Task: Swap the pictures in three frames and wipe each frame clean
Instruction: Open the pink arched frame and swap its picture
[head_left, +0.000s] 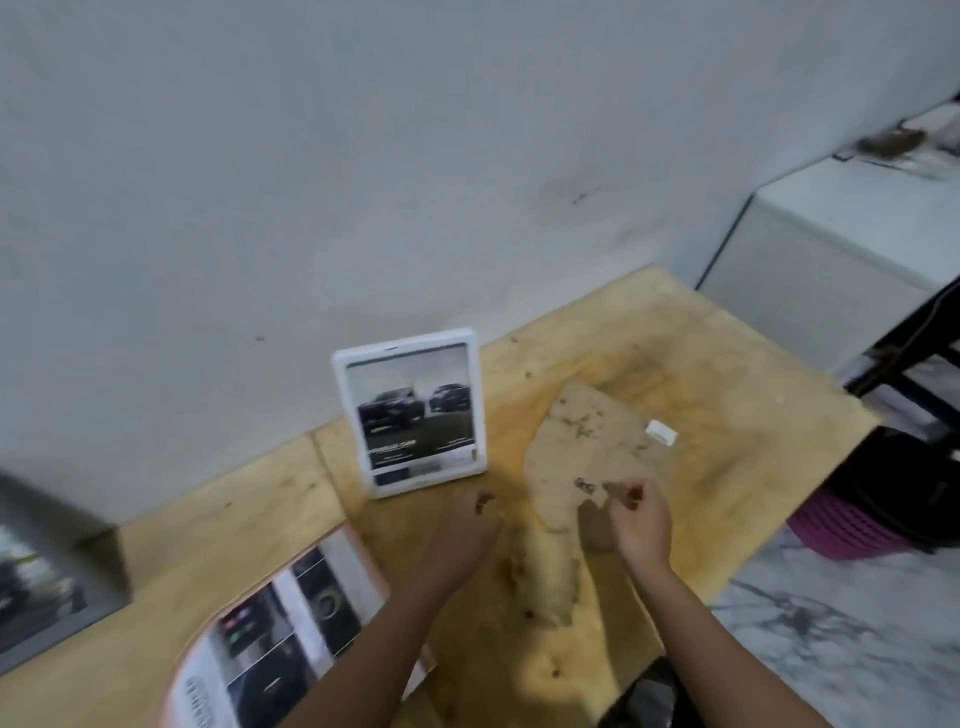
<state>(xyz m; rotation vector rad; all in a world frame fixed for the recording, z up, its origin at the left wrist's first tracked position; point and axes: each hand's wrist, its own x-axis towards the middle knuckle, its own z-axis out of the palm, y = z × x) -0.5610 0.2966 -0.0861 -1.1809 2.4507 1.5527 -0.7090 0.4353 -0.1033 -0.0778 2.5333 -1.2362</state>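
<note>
A white picture frame (415, 413) stands upright against the wall on the wooden table (727, 426), showing a picture of two dark cars. A beige cloth (582, 447) lies spread to its right. My right hand (636, 522) pinches the cloth's near edge with curled fingers. Just in front of the frame, my left hand (467, 527) hovers with its fingers curled down, and I cannot tell whether it holds anything. A printed sheet with car pictures (280, 629) lies at the near left. A grey frame (47, 566) sits at the far left edge.
A small white object (661, 432) lies on the table beside the cloth. A white cabinet (841, 260) stands at the back right. A pink basket (852, 525) and a dark stand are on the marble floor to the right.
</note>
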